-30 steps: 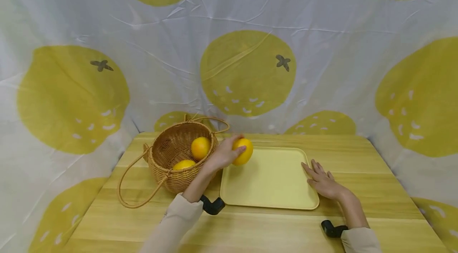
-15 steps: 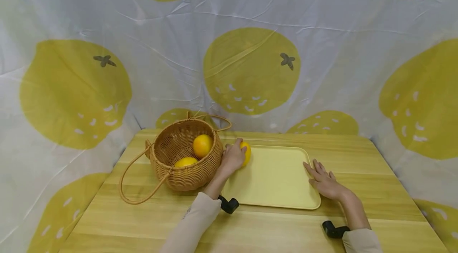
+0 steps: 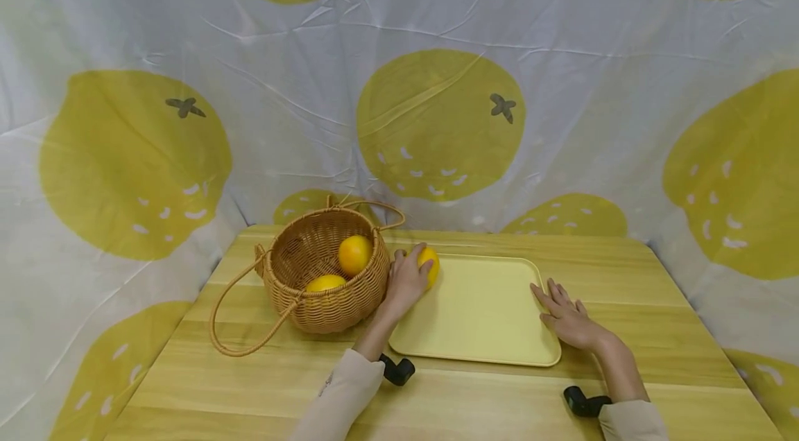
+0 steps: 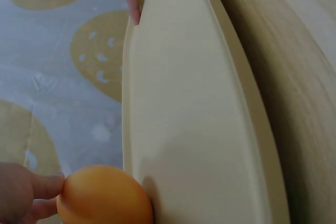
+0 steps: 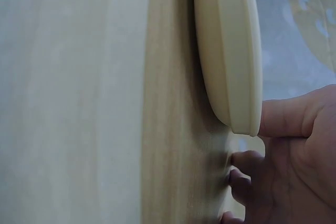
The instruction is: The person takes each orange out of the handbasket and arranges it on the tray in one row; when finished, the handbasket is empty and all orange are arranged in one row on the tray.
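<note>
My left hand [image 3: 407,283] holds a yellow-orange orange [image 3: 431,267] at the back left corner of a pale yellow rectangular tray [image 3: 474,309]. In the left wrist view the orange [image 4: 102,198] sits low down against the tray's surface, a shadow beside it, with the fingertips at its side. Over at the tray's right edge, my right hand [image 3: 571,323] lies with fingers extended. The right wrist view has its thumb touching the tray's rim [image 5: 254,66], the other fingers spread lower by the tabletop.
Left of the tray stands a round wicker basket [image 3: 340,309] with loop handles. Inside it lie an orange fruit [image 3: 354,254] and a yellower one [image 3: 326,282], partly behind the rim. A lemon-print cloth [image 3: 437,129] hangs behind the wooden table [image 3: 474,399].
My left hand has carried the orange from beside the basket's rim down onto the tray's back left corner, turning over it. My right hand stays at the tray's right edge.
</note>
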### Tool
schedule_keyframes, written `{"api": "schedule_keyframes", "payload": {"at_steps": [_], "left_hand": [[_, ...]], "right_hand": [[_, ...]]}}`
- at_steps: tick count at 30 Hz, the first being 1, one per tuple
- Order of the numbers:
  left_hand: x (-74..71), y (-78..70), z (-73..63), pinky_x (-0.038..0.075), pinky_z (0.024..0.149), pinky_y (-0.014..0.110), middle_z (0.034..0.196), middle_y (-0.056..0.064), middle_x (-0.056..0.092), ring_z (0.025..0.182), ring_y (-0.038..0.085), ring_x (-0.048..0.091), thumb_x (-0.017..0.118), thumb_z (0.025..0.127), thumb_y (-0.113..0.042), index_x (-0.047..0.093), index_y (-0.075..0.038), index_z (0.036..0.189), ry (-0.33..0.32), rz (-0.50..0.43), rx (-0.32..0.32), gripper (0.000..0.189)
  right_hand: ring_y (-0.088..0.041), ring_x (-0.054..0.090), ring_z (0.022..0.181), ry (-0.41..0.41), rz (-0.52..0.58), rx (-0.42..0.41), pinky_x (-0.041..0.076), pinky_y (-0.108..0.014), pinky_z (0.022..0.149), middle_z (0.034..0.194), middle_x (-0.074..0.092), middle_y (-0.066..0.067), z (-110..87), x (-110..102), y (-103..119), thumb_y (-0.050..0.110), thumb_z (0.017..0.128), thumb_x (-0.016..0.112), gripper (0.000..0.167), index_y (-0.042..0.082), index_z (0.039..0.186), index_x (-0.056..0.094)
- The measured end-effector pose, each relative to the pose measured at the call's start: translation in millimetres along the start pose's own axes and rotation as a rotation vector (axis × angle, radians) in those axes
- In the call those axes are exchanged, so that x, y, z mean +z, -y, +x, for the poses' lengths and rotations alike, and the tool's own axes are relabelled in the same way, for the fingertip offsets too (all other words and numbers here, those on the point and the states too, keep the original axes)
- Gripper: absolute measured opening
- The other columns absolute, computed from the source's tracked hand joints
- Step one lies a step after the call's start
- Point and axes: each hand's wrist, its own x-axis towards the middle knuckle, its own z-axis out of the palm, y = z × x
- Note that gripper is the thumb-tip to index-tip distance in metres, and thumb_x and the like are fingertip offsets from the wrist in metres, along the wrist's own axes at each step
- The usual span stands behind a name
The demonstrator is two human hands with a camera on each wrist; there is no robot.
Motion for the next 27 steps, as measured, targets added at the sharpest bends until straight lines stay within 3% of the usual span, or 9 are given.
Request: {"api": "schedule_keyframes", "payload": {"at_steps": [12, 22, 27], "left_hand": [[-1.0, 4.7, -5.6, 0.046, 0.107, 0.063, 0.144, 0.034, 0.050, 0.128, 0.051, 0.054, 0.061, 0.105, -0.021, 0.048, -0.005, 0.154, -0.013, -0.068, 0.040, 0.053], [12.5, 9.9, -5.0, 0.049, 0.105, 0.059, 0.138, 0.028, 0.056, 0.124, 0.045, 0.059, 0.060, 0.106, -0.024, 0.054, -0.004, 0.149, -0.144, -0.112, 0.033, 0.048], [13.7, 9.3, -6.0, 0.049, 0.103, 0.058, 0.136, 0.028, 0.057, 0.122, 0.043, 0.060, 0.063, 0.105, -0.023, 0.055, -0.005, 0.148, -0.160, -0.115, 0.033, 0.048]], "right_hand": [[-0.060, -0.016, 0.151, -0.001, 0.013, 0.001, -0.021, -0.079, 0.109, 0.165, -0.012, -0.039, 0.0, 1, -1, 0.016, 0.110, 0.046, 0.065, -0.003, 0.164, 0.016], [-0.060, -0.015, 0.151, 0.000, 0.013, -0.001, -0.020, -0.079, 0.109, 0.165, -0.011, -0.040, -0.1, 0, 0, 0.017, 0.109, 0.048, 0.065, -0.004, 0.163, 0.018], [-0.061, -0.013, 0.151, -0.003, 0.003, 0.003, -0.018, -0.080, 0.110, 0.165, -0.010, -0.040, -0.1, 0, 0, 0.016, 0.109, 0.048, 0.065, -0.004, 0.163, 0.018]]}}
